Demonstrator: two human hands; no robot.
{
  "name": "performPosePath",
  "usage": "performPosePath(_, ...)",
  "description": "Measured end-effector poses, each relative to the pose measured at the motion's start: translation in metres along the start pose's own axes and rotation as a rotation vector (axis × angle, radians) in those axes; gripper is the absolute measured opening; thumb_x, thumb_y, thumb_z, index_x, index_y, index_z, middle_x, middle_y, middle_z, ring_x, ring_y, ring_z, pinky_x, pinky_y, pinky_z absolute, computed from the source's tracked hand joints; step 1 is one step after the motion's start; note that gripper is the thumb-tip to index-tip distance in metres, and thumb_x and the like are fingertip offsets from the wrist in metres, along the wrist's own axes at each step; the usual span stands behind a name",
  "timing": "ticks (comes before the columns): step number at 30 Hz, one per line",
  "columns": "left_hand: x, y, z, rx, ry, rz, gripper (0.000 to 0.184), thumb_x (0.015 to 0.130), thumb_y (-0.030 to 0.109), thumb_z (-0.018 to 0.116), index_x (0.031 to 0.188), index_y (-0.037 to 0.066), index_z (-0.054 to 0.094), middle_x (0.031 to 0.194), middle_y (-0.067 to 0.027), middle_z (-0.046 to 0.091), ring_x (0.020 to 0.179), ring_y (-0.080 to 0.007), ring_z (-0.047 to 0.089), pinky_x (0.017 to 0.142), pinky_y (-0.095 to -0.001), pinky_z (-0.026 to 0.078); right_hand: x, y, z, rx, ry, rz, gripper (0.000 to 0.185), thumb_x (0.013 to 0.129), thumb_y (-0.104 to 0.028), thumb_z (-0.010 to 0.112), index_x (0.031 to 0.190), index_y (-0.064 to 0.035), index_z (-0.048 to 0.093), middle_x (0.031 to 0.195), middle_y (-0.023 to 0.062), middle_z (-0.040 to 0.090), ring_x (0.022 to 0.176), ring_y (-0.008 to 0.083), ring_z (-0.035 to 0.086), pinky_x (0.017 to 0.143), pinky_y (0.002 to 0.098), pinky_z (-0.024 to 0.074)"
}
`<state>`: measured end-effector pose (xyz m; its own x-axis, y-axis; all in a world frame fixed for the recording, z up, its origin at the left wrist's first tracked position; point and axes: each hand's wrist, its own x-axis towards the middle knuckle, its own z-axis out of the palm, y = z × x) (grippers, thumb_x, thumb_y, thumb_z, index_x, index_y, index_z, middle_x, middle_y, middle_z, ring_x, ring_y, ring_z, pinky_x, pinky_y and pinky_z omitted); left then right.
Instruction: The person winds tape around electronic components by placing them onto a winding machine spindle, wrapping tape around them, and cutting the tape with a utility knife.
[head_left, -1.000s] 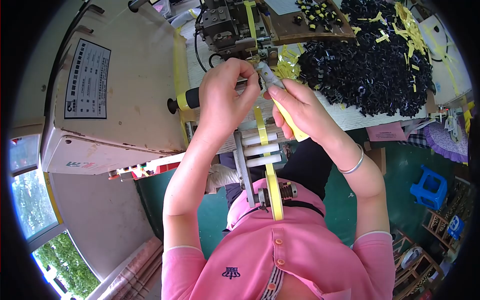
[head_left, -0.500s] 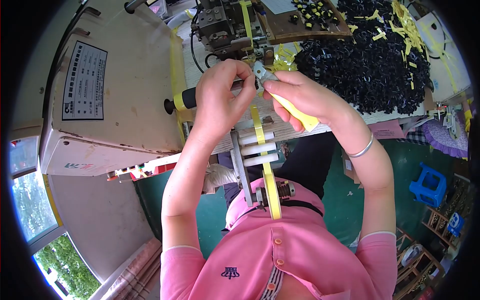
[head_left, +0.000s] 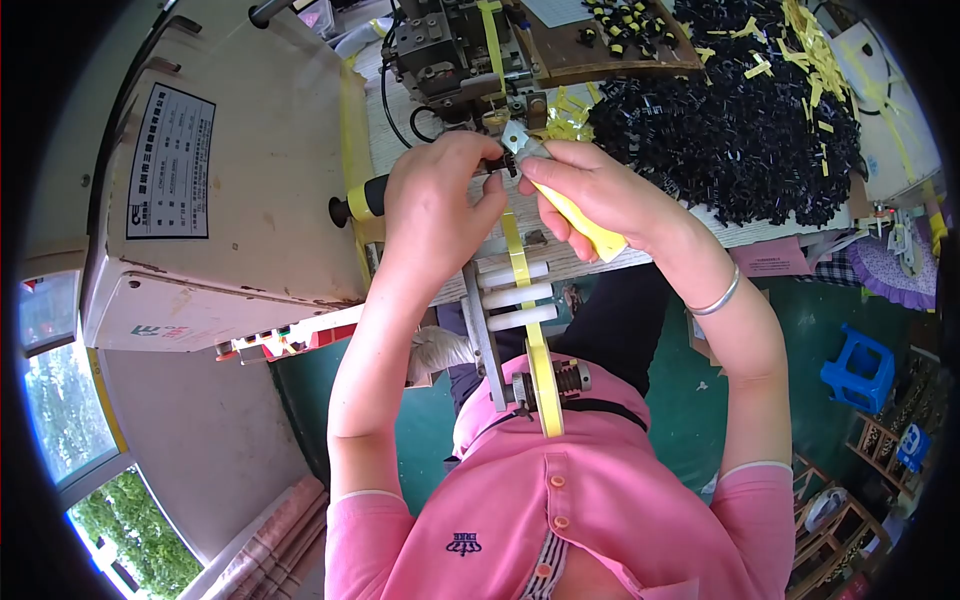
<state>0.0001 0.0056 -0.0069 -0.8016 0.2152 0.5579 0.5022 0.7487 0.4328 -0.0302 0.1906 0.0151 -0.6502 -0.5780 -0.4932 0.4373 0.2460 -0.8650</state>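
My right hand grips a utility knife with a yellow handle and a grey metal head. The knife head points up and left, close to a small dark toothed part. My left hand is beside that part, its thumb and index finger apart and the index fingertip close to it. Whether anything sits behind the left fingers is hidden. Left of this hand is a black and yellow handle. Below both hands, a yellow tape runs over white rollers.
A metal machine stands at the back. To its right are a large heap of small black pieces, yellow scraps and a brown tray of black and yellow pieces. A big cream cabinet is at left, a blue stool at right.
My left thumb and index finger have spread apart, and that hand has shifted slightly down. The knife in my right hand has moved a little left and down.
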Motion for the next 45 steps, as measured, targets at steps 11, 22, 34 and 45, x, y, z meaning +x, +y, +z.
performPosePath(11, 0.003, 0.002, -0.010, -0.039, 0.036, 0.056, 0.019, 0.069, 0.003, 0.071, 0.085, 0.005, 0.061, 0.080, -0.0084, 0.063, 0.073, -0.0273, 0.062, 0.068, -0.0375, 0.048, -0.004, 0.025, 0.004, 0.336, 0.038, -0.250, 0.029, 0.097, -0.029, 0.048, 0.100, 0.0006, 0.051, 0.069, 0.0089, 0.059, 0.047, 0.0143, 0.058, 0.041, 0.0261, 0.0464)
performPosePath(22, -0.053, 0.015, -0.014, -0.164, -0.369, -0.552, 0.015, 0.084, 0.013, 0.064, 0.090, 0.000, 0.068, 0.077, -0.0133, 0.066, 0.064, -0.0227, 0.064, 0.059, -0.0299, 0.049, -0.009, 0.050, 0.005, 0.298, 0.243, -0.333, 0.019, 0.093, -0.017, 0.059, 0.084, -0.0011, 0.057, 0.054, -0.0067, 0.038, 0.044, 0.0013, 0.030, 0.040, 0.0199, 0.0230)
performPosePath(34, -0.046, 0.023, -0.004, -0.815, -0.170, -0.776, 0.018, 0.089, 0.012, 0.064, 0.093, -0.005, 0.066, 0.082, -0.0032, 0.066, 0.076, -0.0057, 0.058, 0.070, -0.0211, 0.047, -0.010, 0.046, 0.016, -0.282, 0.384, -0.775, 0.014, 0.084, -0.012, 0.067, 0.091, -0.0005, 0.064, 0.078, 0.0066, 0.060, 0.071, 0.0155, 0.058, 0.066, 0.0285, 0.0459)
performPosePath(45, -0.032, 0.033, -0.019, -0.098, 0.029, -0.261, 0.014, 0.082, 0.010, 0.066, 0.090, -0.001, 0.067, 0.077, -0.0090, 0.065, 0.075, -0.0236, 0.062, 0.074, -0.0333, 0.048, -0.002, 0.031, 0.020, -0.594, 0.385, -0.910, 0.018, 0.072, -0.005, 0.071, 0.086, -0.0031, 0.059, 0.106, 0.0124, 0.059, 0.095, 0.0302, 0.060, 0.080, 0.0347, 0.0480)
